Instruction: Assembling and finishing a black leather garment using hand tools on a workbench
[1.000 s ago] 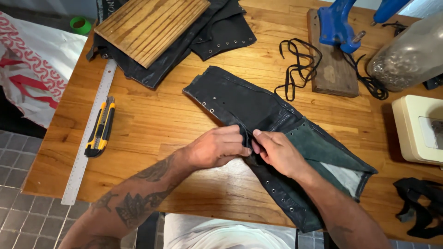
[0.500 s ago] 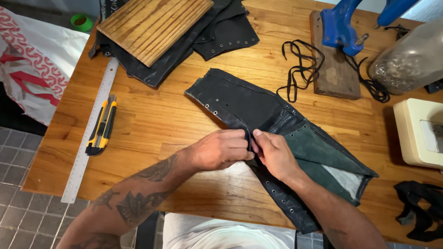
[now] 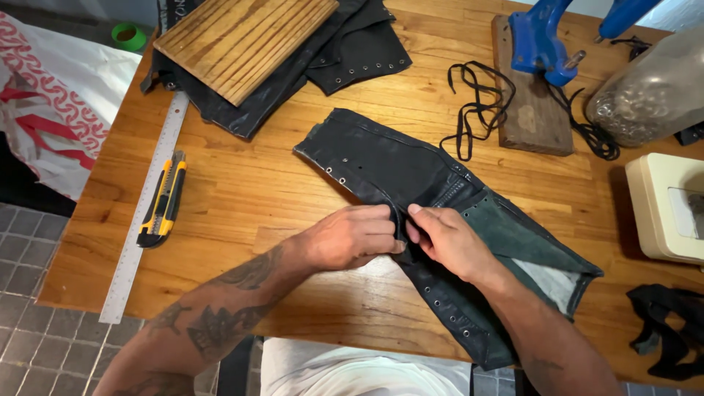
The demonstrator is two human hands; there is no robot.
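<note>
Pinching eyelet edge of black leather piece (image 3: 381, 165) at bench (image 3: 242, 198) centre: left hand (image 3: 350, 236) and right hand (image 3: 449, 242), both closed on it, fingertips meeting. Utility knife (image 3: 163, 199), steel ruler (image 3: 144, 209) at 9 o'clock.

1. White plastic bag (image 3: 51, 110) with a red printed pattern, slumped off the tabletop's (image 3: 242, 198) far left edge.
2. Clear plastic bag (image 3: 653, 92) stuffed with small metal bits, top right corner.
3. No labels, signs or screens otherwise.
</note>
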